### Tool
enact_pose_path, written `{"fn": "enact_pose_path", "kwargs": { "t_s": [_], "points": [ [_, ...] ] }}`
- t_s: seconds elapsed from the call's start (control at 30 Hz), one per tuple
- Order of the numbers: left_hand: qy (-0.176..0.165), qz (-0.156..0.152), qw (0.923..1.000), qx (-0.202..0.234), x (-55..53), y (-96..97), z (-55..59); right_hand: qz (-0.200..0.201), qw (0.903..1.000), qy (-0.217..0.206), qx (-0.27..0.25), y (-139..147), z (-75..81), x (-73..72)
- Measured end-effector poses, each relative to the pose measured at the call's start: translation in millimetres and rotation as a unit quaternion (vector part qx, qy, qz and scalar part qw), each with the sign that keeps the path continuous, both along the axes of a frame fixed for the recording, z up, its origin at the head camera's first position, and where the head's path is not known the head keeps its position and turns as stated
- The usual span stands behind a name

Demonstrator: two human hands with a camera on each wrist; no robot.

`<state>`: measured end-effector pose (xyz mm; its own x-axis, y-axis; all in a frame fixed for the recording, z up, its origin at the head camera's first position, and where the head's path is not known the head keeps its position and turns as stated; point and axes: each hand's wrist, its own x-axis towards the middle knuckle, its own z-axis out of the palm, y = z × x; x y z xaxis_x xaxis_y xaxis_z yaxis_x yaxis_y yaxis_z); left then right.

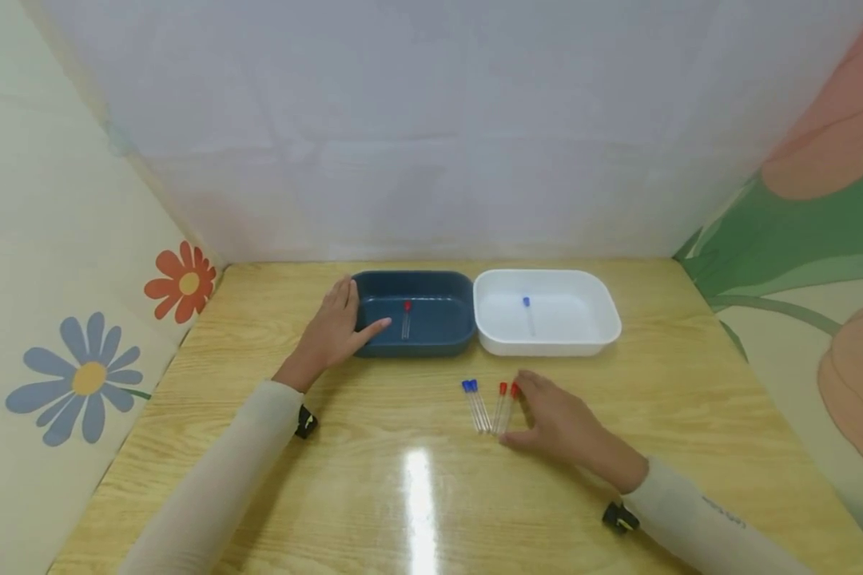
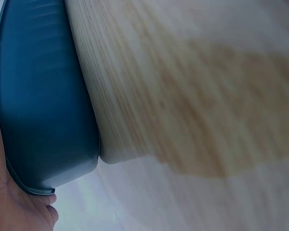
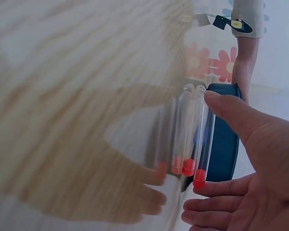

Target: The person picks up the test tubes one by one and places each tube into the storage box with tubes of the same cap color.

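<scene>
My left hand (image 1: 331, 327) rests on the left end of a dark blue tray (image 1: 431, 349), its fingers along the rim and the thumb over the front edge. A red-capped clear tube (image 1: 406, 319) lies in that tray. With my right hand (image 1: 564, 423) I pinch a red-capped tube (image 3: 201, 134) lengthwise, thumb at its rounded end and index finger at the cap. Beside it on the table lie another red-capped tube (image 1: 501, 403) and two blue-capped tubes (image 1: 476, 406). The left wrist view shows mostly the tray's side wall (image 2: 43, 96).
A white tray (image 1: 546, 349) stands against the right end of the blue one, with a blue-capped tube (image 1: 528, 315) inside. Both sit on a wood-grain table (image 1: 345, 495) near a white back wall (image 1: 431, 160). Flower-printed panels flank the table.
</scene>
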<state>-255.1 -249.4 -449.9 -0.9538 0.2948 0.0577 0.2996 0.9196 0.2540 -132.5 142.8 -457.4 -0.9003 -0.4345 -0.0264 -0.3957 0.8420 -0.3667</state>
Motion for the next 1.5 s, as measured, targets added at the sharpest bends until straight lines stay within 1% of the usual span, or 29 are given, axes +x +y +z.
{"fn": "enact_pose_path", "kwargs": {
  "t_s": [0.23,0.4,0.6,0.73,1.2,1.4,1.5],
  "points": [
    [0.002,-0.001,1.0,0.0,-1.2,-0.4,-0.8,0.016,0.9997,0.018,-0.008,-1.9,6.4,-0.7],
    [0.004,0.001,1.0,0.003,-1.5,-0.8,-1.6,0.028,0.9987,0.038,-0.02,-4.0,8.6,-1.6],
    [0.004,0.003,1.0,0.008,-1.0,0.1,-2.6,0.034,0.9965,0.061,-0.045,-6.2,12.0,-0.6],
    [0.007,0.004,1.0,0.005,-0.9,0.7,-2.4,0.034,0.9955,0.071,-0.052,-7.3,14.7,-0.1],
    [0.001,0.002,1.0,0.008,0.2,0.2,-1.5,0.042,0.9964,0.06,-0.043,-17.2,26.0,-2.2],
    [-0.006,0.004,1.0,0.003,0.6,1.5,0.9,0.046,0.9962,0.059,-0.044,-19.9,28.4,-2.0],
    [-0.005,0.006,1.0,0.0,0.3,1.1,0.3,0.051,0.9957,0.061,-0.047,-21.0,29.4,-2.3]
  ]
}}
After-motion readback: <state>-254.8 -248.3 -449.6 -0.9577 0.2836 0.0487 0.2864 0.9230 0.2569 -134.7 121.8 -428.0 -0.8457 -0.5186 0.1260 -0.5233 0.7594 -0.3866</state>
